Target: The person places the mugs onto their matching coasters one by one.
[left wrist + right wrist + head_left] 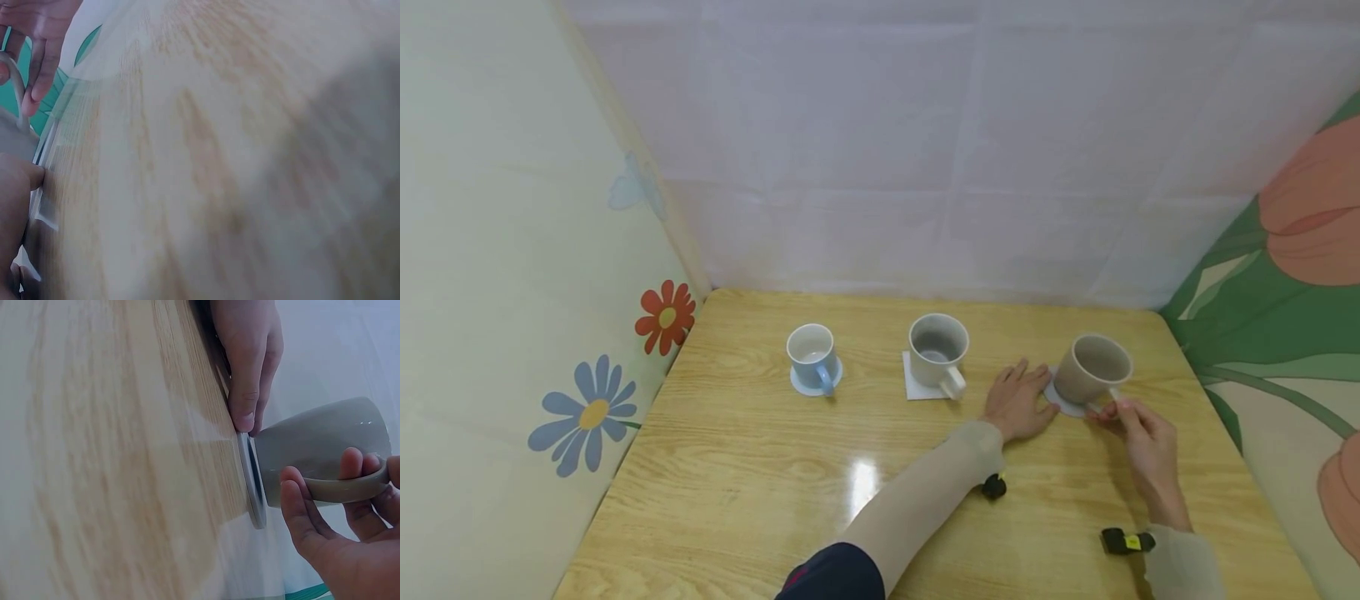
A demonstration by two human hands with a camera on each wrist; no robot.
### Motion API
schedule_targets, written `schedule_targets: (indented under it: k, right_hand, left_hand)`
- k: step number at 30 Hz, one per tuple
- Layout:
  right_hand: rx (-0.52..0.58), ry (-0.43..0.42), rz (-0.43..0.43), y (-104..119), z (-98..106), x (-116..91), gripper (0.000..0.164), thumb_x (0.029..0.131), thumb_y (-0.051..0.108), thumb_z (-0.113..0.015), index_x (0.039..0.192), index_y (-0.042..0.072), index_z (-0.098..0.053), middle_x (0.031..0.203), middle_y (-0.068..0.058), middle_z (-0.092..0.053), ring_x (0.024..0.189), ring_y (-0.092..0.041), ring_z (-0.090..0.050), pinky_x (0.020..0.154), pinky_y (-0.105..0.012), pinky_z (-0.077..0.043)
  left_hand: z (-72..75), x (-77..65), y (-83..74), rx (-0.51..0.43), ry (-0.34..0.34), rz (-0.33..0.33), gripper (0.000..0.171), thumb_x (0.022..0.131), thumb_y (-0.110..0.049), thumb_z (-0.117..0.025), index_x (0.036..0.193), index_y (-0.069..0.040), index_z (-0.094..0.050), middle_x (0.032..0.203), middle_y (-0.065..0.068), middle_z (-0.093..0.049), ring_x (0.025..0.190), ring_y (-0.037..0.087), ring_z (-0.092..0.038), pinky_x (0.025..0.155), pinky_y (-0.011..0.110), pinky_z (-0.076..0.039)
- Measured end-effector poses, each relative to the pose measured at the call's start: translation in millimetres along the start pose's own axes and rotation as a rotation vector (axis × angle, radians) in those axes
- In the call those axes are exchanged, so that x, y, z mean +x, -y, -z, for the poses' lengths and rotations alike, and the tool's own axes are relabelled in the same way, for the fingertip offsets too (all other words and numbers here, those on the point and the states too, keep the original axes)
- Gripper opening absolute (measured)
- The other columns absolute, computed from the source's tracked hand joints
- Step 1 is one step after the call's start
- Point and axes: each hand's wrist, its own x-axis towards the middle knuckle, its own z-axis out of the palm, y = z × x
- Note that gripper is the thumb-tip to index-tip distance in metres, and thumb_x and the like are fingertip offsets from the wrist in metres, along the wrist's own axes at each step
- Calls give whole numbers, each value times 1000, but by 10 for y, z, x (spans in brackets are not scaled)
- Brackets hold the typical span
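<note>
A greyish-beige mug (1079, 383) is at the right of the table, its base right at a round, pale coaster (1071, 407). My right hand (1148, 443) grips the mug by its handle, with fingers hooked through the loop in the right wrist view. My left hand (1017, 403) lies palm down beside the mug, fingers spread, with thumb and forefinger at the coaster's left edge. Seen from the right wrist, the coaster (253, 487) shows as a thin disc under the mug (319, 444), and the left thumb (244, 409) touches its rim.
A white mug (936, 342) stands on a square white coaster (916, 387) at the middle. Further left, a small light-blue cup (811, 354) sits on a round coaster (799, 387). Cloth hangs behind the wooden table (737, 483) and along both sides.
</note>
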Motion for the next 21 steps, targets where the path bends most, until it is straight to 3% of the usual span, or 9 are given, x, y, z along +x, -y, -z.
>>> schedule_targets:
  k: [14, 21]
  right_hand:
    - [-2, -1, -9, 11, -17, 7, 31, 111, 9, -55, 100, -17, -69, 90, -3, -75, 84, -9, -79, 82, -19, -64]
    - [-23, 27, 9, -11, -12, 12, 34, 111, 9, -55, 100, -22, -64, 91, -4, -76, 85, -9, -80, 82, -20, -64]
  left_hand:
    - [-20, 18, 12, 13, -11, -2, 68, 109, -59, -48, 168, -31, -32, 175, -16, -26, 166, 15, -15, 136, 30, -9]
    - [-22, 10, 3, 31, -7, 3, 67, 109, -58, -47, 168, -30, -33, 175, -17, -26, 166, 15, -14, 136, 30, -10]
